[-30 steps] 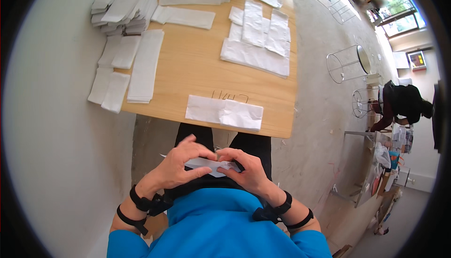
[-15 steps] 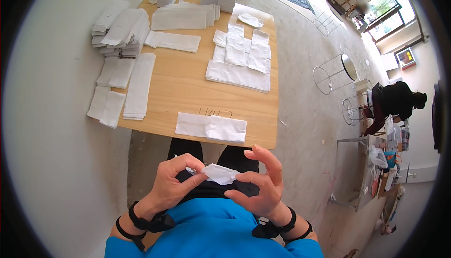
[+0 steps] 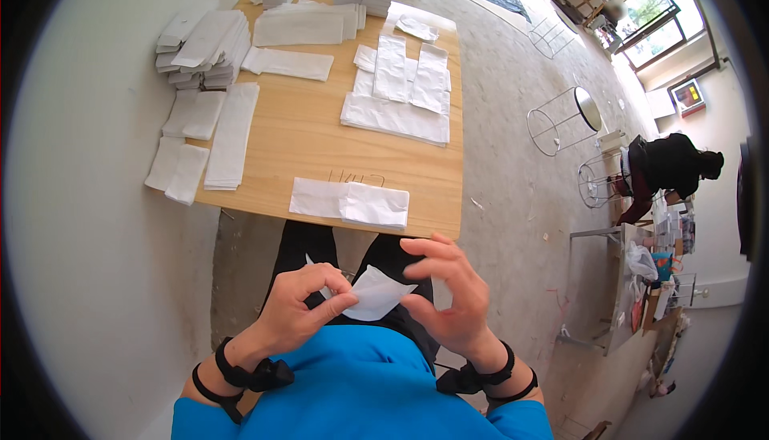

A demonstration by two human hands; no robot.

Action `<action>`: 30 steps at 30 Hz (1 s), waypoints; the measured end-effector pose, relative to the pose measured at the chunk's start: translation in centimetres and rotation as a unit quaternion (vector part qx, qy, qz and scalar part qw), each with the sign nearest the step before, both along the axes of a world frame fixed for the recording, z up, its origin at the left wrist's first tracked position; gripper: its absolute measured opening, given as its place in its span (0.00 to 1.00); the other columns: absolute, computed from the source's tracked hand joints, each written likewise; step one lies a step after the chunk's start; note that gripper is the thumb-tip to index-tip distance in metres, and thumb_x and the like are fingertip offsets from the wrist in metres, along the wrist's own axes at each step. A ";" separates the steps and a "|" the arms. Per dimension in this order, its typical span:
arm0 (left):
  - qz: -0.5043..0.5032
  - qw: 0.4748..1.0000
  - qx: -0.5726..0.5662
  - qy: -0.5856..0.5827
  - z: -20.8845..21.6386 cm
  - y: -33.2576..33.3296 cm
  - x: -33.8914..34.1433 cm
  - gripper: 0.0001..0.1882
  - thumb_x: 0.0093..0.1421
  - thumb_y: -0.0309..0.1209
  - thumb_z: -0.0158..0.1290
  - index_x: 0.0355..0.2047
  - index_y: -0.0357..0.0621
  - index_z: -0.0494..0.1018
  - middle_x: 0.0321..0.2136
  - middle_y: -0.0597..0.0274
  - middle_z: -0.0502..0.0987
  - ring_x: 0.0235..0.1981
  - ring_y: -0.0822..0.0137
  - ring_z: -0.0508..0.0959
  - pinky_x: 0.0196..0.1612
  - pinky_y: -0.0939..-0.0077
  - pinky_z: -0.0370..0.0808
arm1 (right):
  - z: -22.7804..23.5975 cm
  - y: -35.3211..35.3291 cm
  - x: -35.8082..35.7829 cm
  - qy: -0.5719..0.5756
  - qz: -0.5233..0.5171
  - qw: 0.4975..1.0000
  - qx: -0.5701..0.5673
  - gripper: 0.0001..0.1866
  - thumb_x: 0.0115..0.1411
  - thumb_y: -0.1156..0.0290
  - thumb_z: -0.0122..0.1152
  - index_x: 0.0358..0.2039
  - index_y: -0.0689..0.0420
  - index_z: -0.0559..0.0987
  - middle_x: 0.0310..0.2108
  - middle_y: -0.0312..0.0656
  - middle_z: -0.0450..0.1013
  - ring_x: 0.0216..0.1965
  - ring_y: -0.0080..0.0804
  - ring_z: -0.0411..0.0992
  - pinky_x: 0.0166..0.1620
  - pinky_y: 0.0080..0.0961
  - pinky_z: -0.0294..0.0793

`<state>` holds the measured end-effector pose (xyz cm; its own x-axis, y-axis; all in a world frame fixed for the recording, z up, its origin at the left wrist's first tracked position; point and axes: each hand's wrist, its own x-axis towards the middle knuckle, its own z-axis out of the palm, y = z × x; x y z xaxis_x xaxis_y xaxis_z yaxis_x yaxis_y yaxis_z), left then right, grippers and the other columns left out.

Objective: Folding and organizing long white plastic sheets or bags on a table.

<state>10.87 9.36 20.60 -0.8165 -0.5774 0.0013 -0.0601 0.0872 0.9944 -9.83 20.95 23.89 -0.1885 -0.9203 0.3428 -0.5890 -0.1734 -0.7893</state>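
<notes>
My left hand pinches a thin white paper piece between thumb and fingers, above my lap. One narrow end of the paper sticks up behind the left fingers; the broader part spreads to the right. Beside its right corner is my right hand, thumb and fingers apart; whether the thumb touches the corner I cannot tell. On the near edge of the table lie folded white papers, one partly over another.
Several white paper stacks stand at the table's left, with flat strips nearby. More folded papers lie at the right. A wall runs along the left. Stools and a bent-over person are off to the right.
The paper between my hands has opened out into a broader, flatter shape. My right fingers have shifted, and the index finger no longer holds the paper's right end. The view has shifted slightly.
</notes>
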 end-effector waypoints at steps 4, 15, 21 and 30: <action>0.003 0.997 0.074 0.022 -0.5 0.7 0.0 0.04 0.60 0.27 0.58 0.33 0.39 0.76 0.30 0.62 0.79 0.32 0.72 0.76 0.36 0.78 0.72 | 0.0 0.8 0.7 -0.331 0.027 0.935 0.127 0.32 0.54 0.74 0.69 0.58 0.61 0.66 0.49 0.52 0.74 0.52 0.40 0.72 0.57 0.37 0.69; 0.035 0.976 0.190 0.097 -1.6 2.4 -1.9 0.09 0.62 0.30 0.56 0.39 0.38 0.75 0.32 0.66 0.74 0.37 0.78 0.73 0.39 0.83 0.70 | -0.1 1.2 1.5 -0.280 -0.001 0.935 0.216 0.27 0.55 0.79 0.65 0.56 0.60 0.70 0.33 0.38 0.76 0.38 0.22 0.74 0.48 0.23 0.74; 0.086 0.955 0.264 0.108 -0.7 3.0 -3.4 0.07 0.63 0.29 0.56 0.38 0.38 0.76 0.33 0.66 0.75 0.36 0.77 0.73 0.39 0.82 0.69 | -1.1 1.7 1.1 -0.299 -0.024 0.933 0.197 0.26 0.56 0.79 0.65 0.55 0.61 0.69 0.35 0.39 0.75 0.39 0.23 0.74 0.48 0.22 0.74; 0.068 0.990 0.117 0.024 -1.4 2.4 -3.3 0.06 0.60 0.28 0.58 0.35 0.39 0.77 0.29 0.66 0.76 0.31 0.76 0.73 0.36 0.79 0.69 | -1.3 0.8 0.4 -0.229 -0.040 0.963 0.137 0.28 0.54 0.75 0.68 0.55 0.61 0.69 0.37 0.41 0.75 0.39 0.27 0.74 0.48 0.25 0.74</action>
<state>7.53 11.79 19.25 -0.7330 -0.6714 -0.1092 -0.0077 -0.1523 0.9883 -9.41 21.72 22.59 -0.3371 -0.9403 -0.0467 -0.1708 0.1099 -0.9792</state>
